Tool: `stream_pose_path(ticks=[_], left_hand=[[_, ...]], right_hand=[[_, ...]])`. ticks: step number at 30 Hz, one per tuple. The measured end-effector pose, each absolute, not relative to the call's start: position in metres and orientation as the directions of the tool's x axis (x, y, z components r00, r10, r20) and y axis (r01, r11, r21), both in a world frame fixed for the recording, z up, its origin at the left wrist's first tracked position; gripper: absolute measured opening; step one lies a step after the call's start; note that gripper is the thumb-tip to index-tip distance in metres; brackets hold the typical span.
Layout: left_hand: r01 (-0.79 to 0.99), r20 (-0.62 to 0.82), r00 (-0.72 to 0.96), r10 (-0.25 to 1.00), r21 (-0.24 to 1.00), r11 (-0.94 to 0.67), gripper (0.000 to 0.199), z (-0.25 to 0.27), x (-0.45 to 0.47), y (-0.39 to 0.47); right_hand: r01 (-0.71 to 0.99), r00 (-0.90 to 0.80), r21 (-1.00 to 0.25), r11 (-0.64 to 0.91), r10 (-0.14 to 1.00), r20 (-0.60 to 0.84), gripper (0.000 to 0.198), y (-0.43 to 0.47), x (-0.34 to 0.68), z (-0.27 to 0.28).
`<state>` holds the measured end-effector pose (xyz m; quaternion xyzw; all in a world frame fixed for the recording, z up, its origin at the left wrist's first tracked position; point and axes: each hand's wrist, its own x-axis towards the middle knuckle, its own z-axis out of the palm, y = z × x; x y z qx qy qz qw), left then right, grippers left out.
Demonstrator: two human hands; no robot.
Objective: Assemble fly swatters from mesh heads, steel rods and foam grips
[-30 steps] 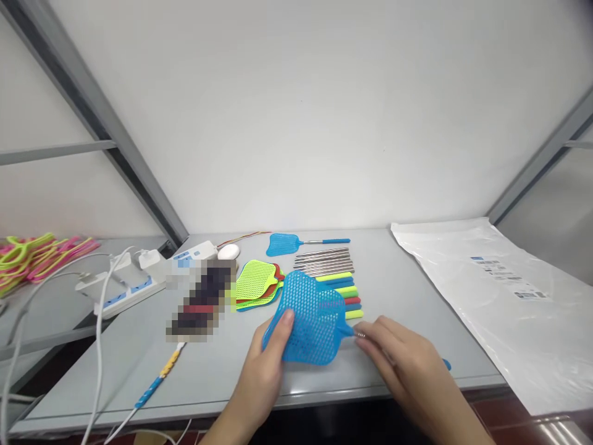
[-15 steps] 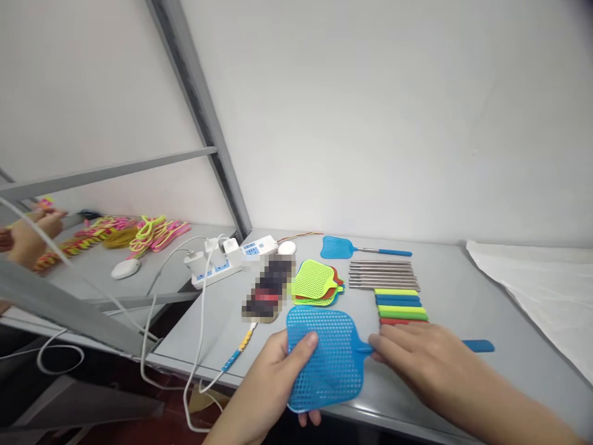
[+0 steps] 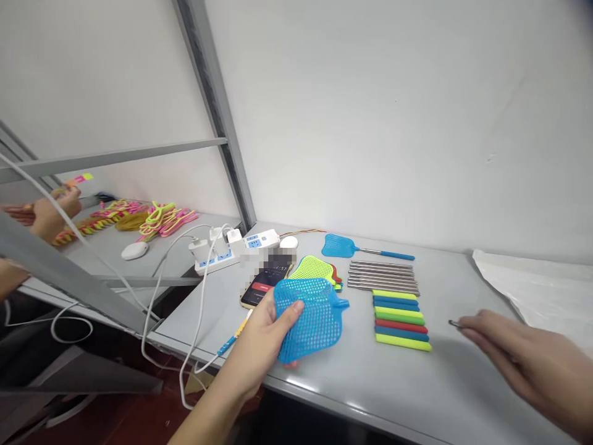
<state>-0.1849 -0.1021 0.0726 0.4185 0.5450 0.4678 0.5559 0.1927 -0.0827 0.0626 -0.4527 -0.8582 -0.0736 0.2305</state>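
The blue mesh swatter head (image 3: 309, 318), pinched at its near edge by the left hand (image 3: 266, 337) just above the table (image 3: 352, 383), sits apart from the thin rod (image 3: 455, 324) gripped in the right hand (image 3: 519, 358); judging by this, steady alignment with the head's neck matters most.

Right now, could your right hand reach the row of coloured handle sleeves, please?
Probably yes: the right hand hovers just beside the coloured handle sleeves, with bare table between them, though its grip already pinches a thin metal rod.
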Motion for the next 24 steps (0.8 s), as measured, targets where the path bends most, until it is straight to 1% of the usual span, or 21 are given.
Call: stream_pose_path(ticks=[1,2,5,8,10,12,13,14,16,18,19,21,22,24], left_hand=[[-0.045,-0.18,-0.028,0.983,0.983,0.179,0.053,0.075,-0.178,-0.097],[-0.025,-0.154,-0.01,0.988,0.988,0.154,0.054,0.078,-0.172,-0.092],[0.027,-0.123,0.09,0.988,0.992,0.121,0.057,0.082,-0.163,-0.076],[0.043,-0.089,0.129,0.988,0.995,0.084,0.055,0.079,-0.166,-0.063],[0.048,-0.062,0.116,0.991,0.997,0.057,0.055,0.074,-0.173,-0.054],[0.079,-0.023,0.054,0.998,0.997,0.019,0.057,0.07,-0.181,-0.043],[0.13,0.013,0.005,1.0,0.991,-0.014,0.058,0.069,-0.185,-0.037],[0.217,0.064,-0.047,0.997,0.975,-0.052,0.057,0.069,-0.189,-0.03],[0.465,0.182,-0.112,0.977,0.878,-0.11,0.055,0.07,-0.193,-0.016],[0.721,0.253,-0.105,0.962,0.685,-0.102,0.055,0.071,-0.193,-0.003],[0.805,0.258,-0.093,0.962,0.588,-0.079,0.055,0.072,-0.192,0.003],[0.888,0.241,-0.089,0.966,0.459,-0.033,0.054,0.07,-0.189,0.012],[0.905,0.235,-0.095,0.967,0.426,-0.015,0.053,0.069,-0.187,0.015],[0.913,0.234,-0.107,0.966,0.407,0.002,0.049,0.064,-0.182,0.018]], right_hand=[[0.787,-0.522,-0.111,0.607,0.75,0.406,0.02,-0.083,0.174,0.064],[0.779,-0.524,-0.145,0.61,0.761,0.382,0.02,-0.082,0.153,0.066],[0.754,-0.539,-0.188,0.629,0.757,0.368,0.039,-0.071,0.096,0.075],[0.686,-0.642,-0.116,0.719,0.672,0.369,0.022,-0.053,0.057,0.083],[0.658,-0.655,-0.145,0.739,0.656,0.375,0.019,-0.042,0.043,0.086],[0.629,-0.643,-0.24,0.739,0.668,0.375,0.019,-0.032,0.036,0.087],[0.614,-0.638,-0.284,0.737,0.674,0.371,0.022,-0.027,0.033,0.086],[0.6,-0.639,-0.314,0.736,0.677,0.365,0.025,-0.022,0.031,0.084],[0.588,-0.649,-0.331,0.738,0.675,0.351,0.028,-0.011,0.027,0.076],[0.589,-0.645,-0.332,0.737,0.676,0.356,0.031,-0.001,0.022,0.065],[0.588,-0.64,-0.337,0.736,0.678,0.362,0.032,0.004,0.02,0.059],[0.588,-0.63,-0.347,0.731,0.682,0.371,0.031,0.011,0.017,0.051],[0.592,-0.624,-0.346,0.727,0.686,0.374,0.031,0.014,0.016,0.048],[0.609,-0.62,-0.334,0.72,0.694,0.366,0.032,0.017,0.015,0.043]])
